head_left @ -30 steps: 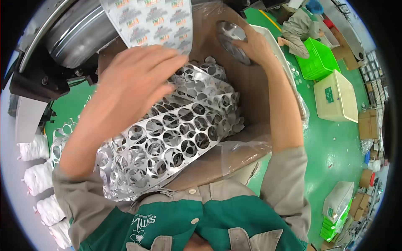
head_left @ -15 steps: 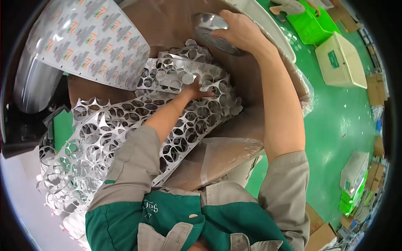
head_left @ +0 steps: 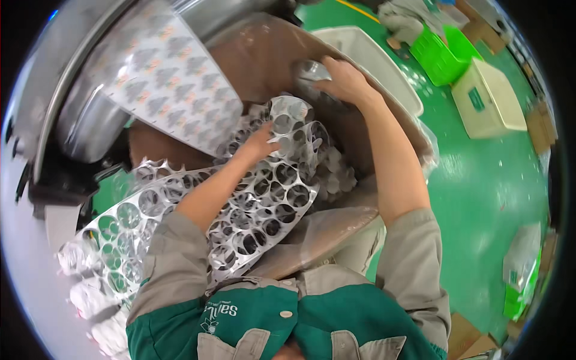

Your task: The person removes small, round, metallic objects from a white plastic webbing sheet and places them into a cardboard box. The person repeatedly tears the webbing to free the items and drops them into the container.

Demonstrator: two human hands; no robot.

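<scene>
My right hand [head_left: 347, 81] grips the rim of a round, shiny metal bowl [head_left: 315, 71] at the far side of a brown, film-lined bin [head_left: 252, 45]. The bowl is tilted and partly blurred. My left hand [head_left: 261, 144] lies on a silvery sheet punched full of round holes [head_left: 288, 175], thumb and fingers apart. The sheet runs from the lower left into the bin, and part of it curls up beyond my left hand. Small pale discs [head_left: 333, 171] lie heaped in the bin, right of the sheet.
A printed foil web [head_left: 174, 78] hangs from the machine [head_left: 90, 126] at upper left. Behind the bin stands a white tub [head_left: 375, 57]. Farther right are a green basket [head_left: 441, 57], a cream bin [head_left: 489, 99] and a person [head_left: 402, 21]. Discs litter the green floor.
My right hand and the bowl have moved down deeper into the bin. My left hand has shifted slightly left and down, and the punched sheet beside it now curls upward. The view has shifted.
</scene>
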